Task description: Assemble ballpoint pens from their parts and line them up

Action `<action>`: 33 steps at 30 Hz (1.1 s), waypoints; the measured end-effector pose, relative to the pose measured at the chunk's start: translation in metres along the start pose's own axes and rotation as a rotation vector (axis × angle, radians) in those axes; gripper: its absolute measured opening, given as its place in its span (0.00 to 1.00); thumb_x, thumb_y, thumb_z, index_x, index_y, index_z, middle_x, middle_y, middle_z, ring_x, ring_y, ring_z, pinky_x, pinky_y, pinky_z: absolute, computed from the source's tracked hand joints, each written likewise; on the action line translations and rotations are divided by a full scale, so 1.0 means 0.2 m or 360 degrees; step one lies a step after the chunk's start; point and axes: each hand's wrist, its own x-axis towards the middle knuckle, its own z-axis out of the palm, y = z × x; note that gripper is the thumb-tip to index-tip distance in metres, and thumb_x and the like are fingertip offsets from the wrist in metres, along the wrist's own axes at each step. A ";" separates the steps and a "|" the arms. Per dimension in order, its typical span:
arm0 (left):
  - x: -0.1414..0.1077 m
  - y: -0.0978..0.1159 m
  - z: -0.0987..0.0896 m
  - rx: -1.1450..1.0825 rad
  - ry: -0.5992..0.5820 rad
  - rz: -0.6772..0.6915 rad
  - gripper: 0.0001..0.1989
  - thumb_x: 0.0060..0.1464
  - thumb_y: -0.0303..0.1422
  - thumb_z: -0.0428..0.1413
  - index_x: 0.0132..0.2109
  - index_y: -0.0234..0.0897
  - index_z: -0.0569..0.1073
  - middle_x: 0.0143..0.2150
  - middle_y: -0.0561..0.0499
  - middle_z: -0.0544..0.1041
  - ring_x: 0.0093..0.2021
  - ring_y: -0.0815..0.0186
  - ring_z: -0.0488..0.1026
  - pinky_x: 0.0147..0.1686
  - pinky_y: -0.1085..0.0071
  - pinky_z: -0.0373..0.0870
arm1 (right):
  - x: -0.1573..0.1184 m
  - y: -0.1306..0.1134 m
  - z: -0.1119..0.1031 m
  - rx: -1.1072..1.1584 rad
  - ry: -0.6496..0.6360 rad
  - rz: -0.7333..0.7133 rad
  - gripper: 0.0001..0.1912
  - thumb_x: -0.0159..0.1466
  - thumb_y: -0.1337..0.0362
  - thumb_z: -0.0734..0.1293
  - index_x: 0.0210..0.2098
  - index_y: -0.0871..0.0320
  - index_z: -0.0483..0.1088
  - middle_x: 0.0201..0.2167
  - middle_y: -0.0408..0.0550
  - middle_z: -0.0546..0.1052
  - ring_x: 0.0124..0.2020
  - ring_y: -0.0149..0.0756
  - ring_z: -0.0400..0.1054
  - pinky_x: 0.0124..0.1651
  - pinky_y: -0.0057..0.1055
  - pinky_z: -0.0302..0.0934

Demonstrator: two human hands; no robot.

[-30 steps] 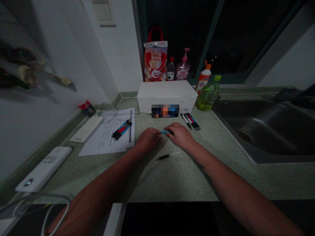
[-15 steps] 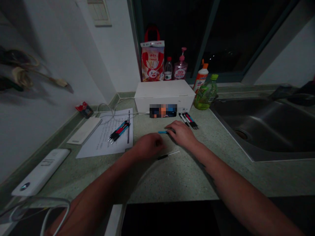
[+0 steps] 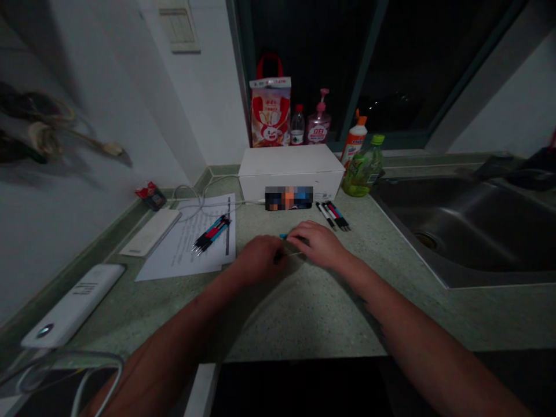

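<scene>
My left hand (image 3: 260, 258) is closed on the dark front part of a pen (image 3: 278, 255). A thin pale refill (image 3: 295, 253) sticks out from it toward my right hand. My right hand (image 3: 319, 243) has its fingers closed around a blue pen barrel (image 3: 283, 236), of which only a short end shows. Both hands are close together, low over the counter. Several pens (image 3: 211, 234) lie bunched on a printed sheet (image 3: 174, 255) to the left. More pens (image 3: 337, 216) lie side by side beyond my right hand.
Behind the hands, a phone (image 3: 299, 205) leans against a white box (image 3: 291, 162). Bottles, including a green one (image 3: 362, 174), stand at the back. A steel sink (image 3: 469, 231) is at right. On the left are a power bank (image 3: 73, 304), a flat white box (image 3: 150, 231) and cables.
My left hand has picked up the black pen front with its refill from the counter. My right hand has shifted slightly nearer, keeping the blue barrel.
</scene>
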 end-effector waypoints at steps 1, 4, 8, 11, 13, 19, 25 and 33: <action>0.01 -0.02 0.00 -0.0005 0.0064 -0.0049 0.04 0.61 0.30 0.61 0.40 0.37 0.81 0.39 0.46 0.83 0.40 0.57 0.77 0.43 0.63 0.69 | 0.00 -0.01 0.00 -0.0011 -0.0040 -0.0026 0.10 0.75 0.61 0.67 0.45 0.54 0.82 0.41 0.51 0.82 0.46 0.43 0.74 0.51 0.39 0.65; 0.02 -0.06 0.01 -0.0061 0.0248 -0.0041 0.06 0.64 0.29 0.60 0.45 0.38 0.81 0.42 0.46 0.83 0.44 0.56 0.78 0.49 0.61 0.70 | 0.00 -0.02 0.01 -0.0072 -0.0114 -0.0056 0.11 0.76 0.63 0.66 0.46 0.54 0.82 0.41 0.50 0.83 0.46 0.43 0.74 0.50 0.37 0.64; 0.04 -0.09 0.03 -0.0065 0.0312 0.0107 0.12 0.63 0.26 0.60 0.53 0.38 0.81 0.48 0.45 0.83 0.50 0.55 0.77 0.54 0.59 0.70 | 0.01 -0.01 0.01 -0.0134 -0.0157 -0.0028 0.10 0.74 0.67 0.67 0.47 0.56 0.82 0.41 0.52 0.83 0.46 0.43 0.74 0.50 0.38 0.64; 0.05 -0.12 0.03 -0.0002 0.0355 0.0110 0.14 0.63 0.26 0.60 0.54 0.39 0.81 0.48 0.44 0.82 0.50 0.54 0.76 0.53 0.58 0.71 | 0.01 0.02 -0.01 -0.0215 -0.0106 0.0054 0.09 0.74 0.67 0.67 0.44 0.56 0.82 0.41 0.53 0.83 0.46 0.45 0.73 0.50 0.39 0.63; 0.05 -0.14 0.03 0.0006 0.0423 0.0088 0.13 0.63 0.26 0.60 0.53 0.39 0.82 0.46 0.44 0.82 0.50 0.53 0.76 0.52 0.58 0.72 | 0.00 0.04 -0.02 -0.0272 -0.0049 0.0123 0.09 0.73 0.67 0.67 0.43 0.56 0.81 0.41 0.53 0.82 0.46 0.46 0.73 0.51 0.41 0.64; 0.05 -0.18 0.06 -0.0190 0.0624 0.0013 0.09 0.64 0.28 0.58 0.48 0.38 0.82 0.43 0.45 0.80 0.46 0.57 0.76 0.48 0.61 0.73 | 0.00 0.04 -0.03 -0.0283 0.0006 0.0179 0.09 0.74 0.67 0.67 0.43 0.55 0.81 0.41 0.54 0.82 0.47 0.48 0.73 0.51 0.42 0.64; 0.07 -0.18 0.09 -0.0293 0.0503 0.0054 0.07 0.63 0.28 0.58 0.40 0.40 0.81 0.38 0.49 0.78 0.40 0.61 0.74 0.45 0.65 0.71 | 0.01 -0.01 -0.03 -0.0239 -0.0097 0.0110 0.09 0.74 0.66 0.66 0.44 0.55 0.80 0.42 0.53 0.82 0.47 0.46 0.73 0.52 0.40 0.63; 0.09 -0.22 0.07 -0.0244 0.0448 -0.0189 0.07 0.63 0.28 0.58 0.40 0.41 0.82 0.39 0.47 0.79 0.42 0.58 0.75 0.45 0.63 0.71 | 0.00 0.04 -0.07 -0.0261 -0.0304 0.0230 0.08 0.72 0.68 0.68 0.43 0.54 0.82 0.42 0.51 0.82 0.47 0.44 0.74 0.51 0.37 0.64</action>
